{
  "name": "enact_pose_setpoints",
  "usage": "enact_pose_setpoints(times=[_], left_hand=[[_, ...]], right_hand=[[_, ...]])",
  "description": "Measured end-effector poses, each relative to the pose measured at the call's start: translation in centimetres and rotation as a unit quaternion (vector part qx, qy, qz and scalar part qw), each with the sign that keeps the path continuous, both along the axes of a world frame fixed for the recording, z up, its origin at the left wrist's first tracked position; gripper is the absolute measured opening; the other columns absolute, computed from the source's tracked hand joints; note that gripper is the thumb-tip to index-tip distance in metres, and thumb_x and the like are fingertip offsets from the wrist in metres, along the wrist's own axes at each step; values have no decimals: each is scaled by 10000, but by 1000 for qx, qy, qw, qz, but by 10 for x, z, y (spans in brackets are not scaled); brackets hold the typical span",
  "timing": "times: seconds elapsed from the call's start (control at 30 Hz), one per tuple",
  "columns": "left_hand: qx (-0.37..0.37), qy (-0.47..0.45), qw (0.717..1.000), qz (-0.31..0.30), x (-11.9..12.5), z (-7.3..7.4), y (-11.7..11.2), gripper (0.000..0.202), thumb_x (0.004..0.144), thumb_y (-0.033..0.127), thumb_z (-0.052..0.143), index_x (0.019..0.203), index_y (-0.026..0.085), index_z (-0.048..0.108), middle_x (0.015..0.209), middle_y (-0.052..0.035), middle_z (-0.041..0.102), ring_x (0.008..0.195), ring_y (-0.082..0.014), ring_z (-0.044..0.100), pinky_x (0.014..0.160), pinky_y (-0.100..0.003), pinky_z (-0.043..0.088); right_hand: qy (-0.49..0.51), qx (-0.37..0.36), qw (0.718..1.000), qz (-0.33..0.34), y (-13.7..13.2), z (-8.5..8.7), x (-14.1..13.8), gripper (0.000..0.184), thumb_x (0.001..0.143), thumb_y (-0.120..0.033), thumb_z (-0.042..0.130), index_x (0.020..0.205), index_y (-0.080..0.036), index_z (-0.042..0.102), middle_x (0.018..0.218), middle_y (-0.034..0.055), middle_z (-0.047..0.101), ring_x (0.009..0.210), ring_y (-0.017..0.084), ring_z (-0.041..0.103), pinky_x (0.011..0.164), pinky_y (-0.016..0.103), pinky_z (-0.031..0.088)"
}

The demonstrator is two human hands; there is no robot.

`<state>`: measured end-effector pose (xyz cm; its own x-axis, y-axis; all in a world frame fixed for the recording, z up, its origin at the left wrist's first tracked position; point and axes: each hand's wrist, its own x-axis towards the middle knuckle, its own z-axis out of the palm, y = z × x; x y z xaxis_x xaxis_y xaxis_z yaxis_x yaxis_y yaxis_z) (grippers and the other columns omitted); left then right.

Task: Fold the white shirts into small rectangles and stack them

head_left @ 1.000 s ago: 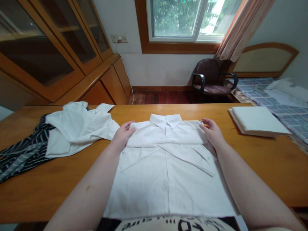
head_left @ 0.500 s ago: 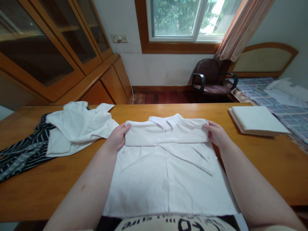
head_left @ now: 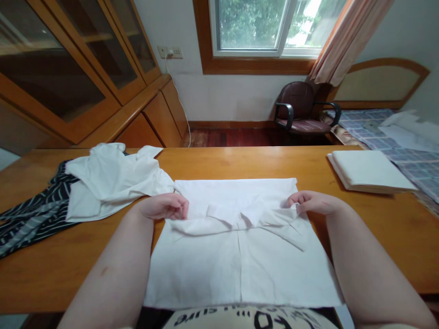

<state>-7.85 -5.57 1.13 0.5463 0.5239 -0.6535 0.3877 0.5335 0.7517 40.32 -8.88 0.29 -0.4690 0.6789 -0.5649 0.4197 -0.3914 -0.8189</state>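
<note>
A white button shirt (head_left: 206, 267) lies on the desk in front of me, its hem toward my body. The collar part is folded down toward me, with the collar (head_left: 233, 218) midway along the shirt and a flat white layer of cloth behind it. My left hand (head_left: 169, 206) is closed, fingers curled on the left end of the folded part. At the right end, my right hand (head_left: 310, 202) pinches the folded cloth between thumb and fingers. Part of each end is hidden under the fingers.
A crumpled white garment (head_left: 113, 187) lies over black-and-white striped cloth (head_left: 37, 212) on the desk's left. A folded white stack (head_left: 370, 170) sits at the right. Beyond the desk (head_left: 240, 162) stand a glass-door cabinet (head_left: 120, 98), an armchair (head_left: 302, 109) and a bed (head_left: 408, 137).
Both hands have moved toward me, bringing the collar end of the shirt down. The cloth behind the collar now shows as a flat strip.
</note>
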Motion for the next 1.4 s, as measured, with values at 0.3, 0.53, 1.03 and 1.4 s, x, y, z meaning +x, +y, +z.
enact_pose_setpoints(times=[0.3,0.53,1.03,1.4], left_hand=[[75,51,993,78,9,-4,5,262,707,434,617,684,176,658,638,-81,680,608,-214,667,488,-264,468],[314,241,848,352,0,-17,23,163,743,351,520,798,202,556,495,41,523,418,-136,525,402,-231,367],[441,395,789,-166,55,-32,-11,672,904,406,365,1503,134,228,1578,-149,65,1445,-299,19,1150,-468,172],[456,450,752,-153,73,-45,43,673,945,441,287,1518,119,141,1571,-184,25,1444,-301,9,1153,-459,135]], right_hand=[[-27,87,995,30,-6,10,-1,486,702,-616,653,685,-137,731,701,73,686,678,179,595,688,298,467],[-208,215,928,-221,7,1,-9,461,780,-614,529,720,-170,640,541,22,581,474,133,485,466,262,355],[-400,336,853,12,-2,-20,-48,509,886,-289,458,1388,-210,469,1457,88,432,1269,276,491,1043,410,400],[-425,380,820,50,73,-48,-41,610,921,-388,422,1470,-144,321,1544,118,264,1423,224,222,1166,370,202]])
